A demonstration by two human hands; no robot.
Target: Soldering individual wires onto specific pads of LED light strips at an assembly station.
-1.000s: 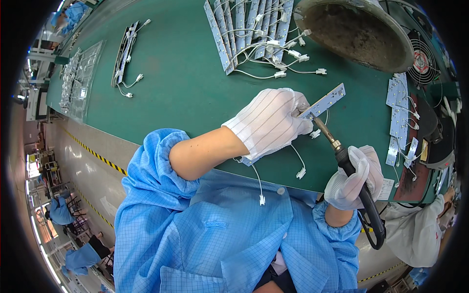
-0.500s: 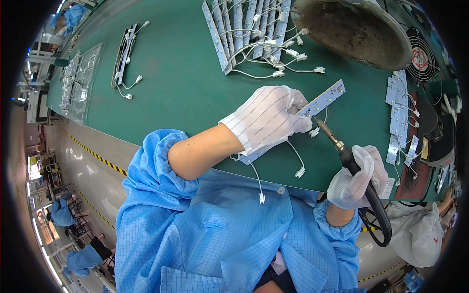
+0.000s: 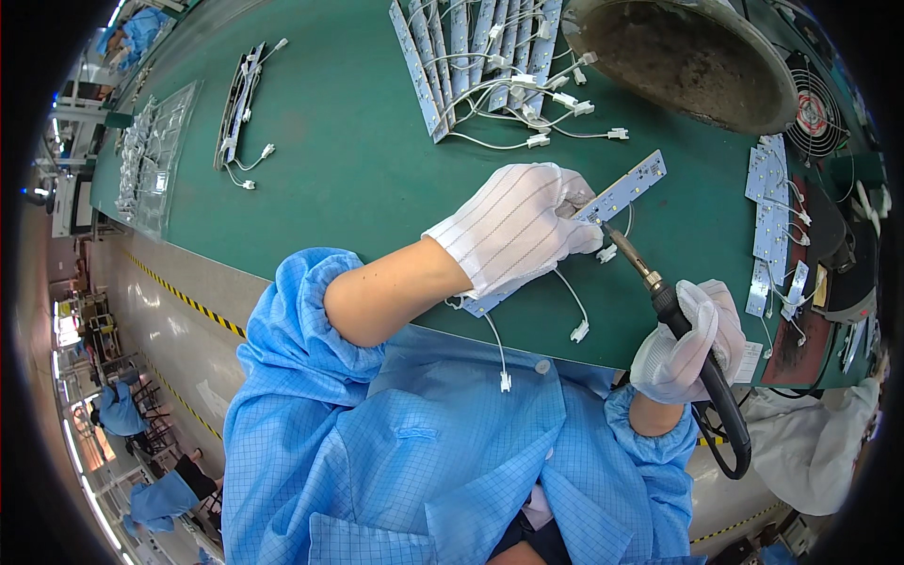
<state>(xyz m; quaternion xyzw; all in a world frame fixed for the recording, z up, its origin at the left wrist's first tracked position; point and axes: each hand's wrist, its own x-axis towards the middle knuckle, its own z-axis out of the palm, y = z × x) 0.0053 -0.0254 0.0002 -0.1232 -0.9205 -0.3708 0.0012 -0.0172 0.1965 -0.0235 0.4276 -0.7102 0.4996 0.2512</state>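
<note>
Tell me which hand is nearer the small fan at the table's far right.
Right. The right hand, gripping the soldering iron, sits below the fan; the left hand is farther left.

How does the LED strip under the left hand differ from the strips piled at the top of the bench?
The held strip lies alone, pinned flat by the left hand, with the soldering iron tip at it. The piled strips lie untouched, overlapping, fanned together. Both are narrow white boards with white-plugged wires.
</note>
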